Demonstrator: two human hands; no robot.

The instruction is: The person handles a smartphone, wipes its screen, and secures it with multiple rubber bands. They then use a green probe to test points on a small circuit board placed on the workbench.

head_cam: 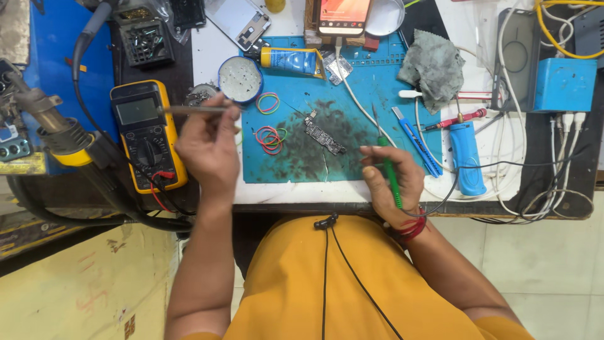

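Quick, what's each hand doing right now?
Left hand: closed on a thin metal tool.
Right hand: closed on a green-handled soldering iron.

A thin metal tool [192, 109] is held level at the left; a green-handled soldering iron [390, 173], tip pointed far, at the right.

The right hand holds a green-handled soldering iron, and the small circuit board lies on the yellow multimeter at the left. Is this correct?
Not fully. In the head view the right hand does hold the green-handled soldering iron, but the small circuit board lies on the blue work mat, between the two hands. The yellow multimeter stands apart to the left, with nothing lying on it except its own leads.
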